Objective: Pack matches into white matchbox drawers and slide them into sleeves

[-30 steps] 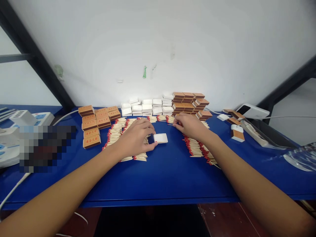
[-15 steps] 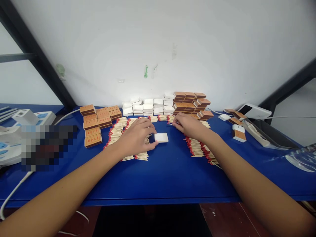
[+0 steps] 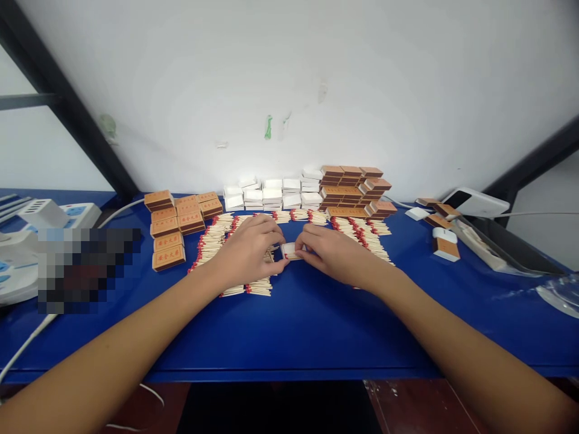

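Note:
A small white matchbox tray [image 3: 289, 249] lies on the blue table between my hands, with red match heads showing near its left end. My left hand [image 3: 251, 250] grips the tray's left end between thumb and fingers, its palm above piled matches [image 3: 257, 287]. Over the tray's right part, my right hand [image 3: 332, 253] is pinched on a match, mostly hidden by the fingertips. More red-tipped matches [image 3: 380, 246] lie beyond my right wrist, and a row of small match bundles [image 3: 298, 215] runs behind the hands.
White trays [image 3: 271, 194] and brown matchboxes [image 3: 346, 191] are stacked along the wall. Labelled orange matchboxes [image 3: 168, 258] stand at left, near a power strip [image 3: 81, 216] with cables. At right are loose boxes [image 3: 446, 248], a white device [image 3: 477, 202] and a dark tray [image 3: 511, 247].
My right hand has moved from the matches at the back, left and toward me, to the tray. My left hand stays at the tray's left end. The camera view has shifted slightly.

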The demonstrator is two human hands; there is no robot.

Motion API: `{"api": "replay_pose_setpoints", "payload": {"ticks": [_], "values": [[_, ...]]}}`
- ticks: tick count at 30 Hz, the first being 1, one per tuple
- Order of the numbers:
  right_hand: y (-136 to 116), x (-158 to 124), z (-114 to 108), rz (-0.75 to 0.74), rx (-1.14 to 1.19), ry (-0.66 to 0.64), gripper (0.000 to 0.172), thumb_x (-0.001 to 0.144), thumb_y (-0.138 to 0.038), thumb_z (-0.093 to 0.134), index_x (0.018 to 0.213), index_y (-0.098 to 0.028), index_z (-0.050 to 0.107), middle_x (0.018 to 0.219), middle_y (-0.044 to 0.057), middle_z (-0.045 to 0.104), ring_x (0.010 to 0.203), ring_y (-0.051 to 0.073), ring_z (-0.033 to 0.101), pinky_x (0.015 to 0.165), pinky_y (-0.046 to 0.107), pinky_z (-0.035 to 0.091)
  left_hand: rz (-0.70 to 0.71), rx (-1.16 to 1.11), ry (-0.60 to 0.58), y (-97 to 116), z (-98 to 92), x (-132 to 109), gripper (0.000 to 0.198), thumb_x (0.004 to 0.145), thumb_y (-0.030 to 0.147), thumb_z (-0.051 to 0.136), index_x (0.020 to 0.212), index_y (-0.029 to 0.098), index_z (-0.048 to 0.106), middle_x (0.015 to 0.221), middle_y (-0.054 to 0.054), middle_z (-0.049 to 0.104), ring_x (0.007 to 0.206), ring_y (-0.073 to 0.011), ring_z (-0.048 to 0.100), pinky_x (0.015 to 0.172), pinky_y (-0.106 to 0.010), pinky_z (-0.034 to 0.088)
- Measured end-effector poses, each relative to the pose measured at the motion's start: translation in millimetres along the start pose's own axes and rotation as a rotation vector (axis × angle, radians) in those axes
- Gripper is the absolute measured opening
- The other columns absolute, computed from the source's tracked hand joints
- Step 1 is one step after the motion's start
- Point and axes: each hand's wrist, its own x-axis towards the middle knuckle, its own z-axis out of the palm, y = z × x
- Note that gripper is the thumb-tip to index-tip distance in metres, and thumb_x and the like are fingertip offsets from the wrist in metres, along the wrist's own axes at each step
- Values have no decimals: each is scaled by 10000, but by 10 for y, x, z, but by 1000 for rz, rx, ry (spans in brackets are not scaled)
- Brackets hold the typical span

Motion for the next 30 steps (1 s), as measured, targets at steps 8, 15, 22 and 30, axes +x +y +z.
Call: {"api": "replay_pose_setpoints", "payload": {"ticks": [8, 15, 22, 30], "values": [[534, 42, -105, 201, -112, 165, 152, 1052, -228, 578, 977, -201, 707, 939, 100, 681, 884, 260, 628, 762, 361, 422, -15, 12, 1, 16, -18, 4, 199, 957, 366, 792, 1057, 194, 791, 1150, -94, 789, 1216, -324, 668, 1094, -514, 530], [770, 95, -38, 254, -177, 81, 171, 1048, -269, 601, 922, -201, 694, 964, 113, 666, 904, 275, 607, 777, 376, 421, 0, 7, 0, 4, -5, 4, 215, 961, 377, 783, 1074, 195, 797, 1149, -98, 786, 1211, -325, 669, 1090, -513, 537], [804, 135, 11, 228, -137, 50, 151, 1026, -228, 567, 889, -214, 630, 965, 120, 659, 945, 287, 613, 841, 391, 469, 5, -5, -9, -18, 4, 3, 229, 954, 387, 793, 1081, 197, 795, 1142, -104, 782, 1196, -327, 665, 1067, -516, 548], [444, 66, -101, 84, -31, 130, 135, 1069, -256, 531, 971, -225, 618, 1038, 127, 658, 999, 291, 611, 876, 401, 477, 4, 10, 0, -6, -3, 8, 218, 948, 360, 802, 1080, 188, 788, 1125, -99, 785, 1191, -325, 668, 1077, -512, 542]]}}
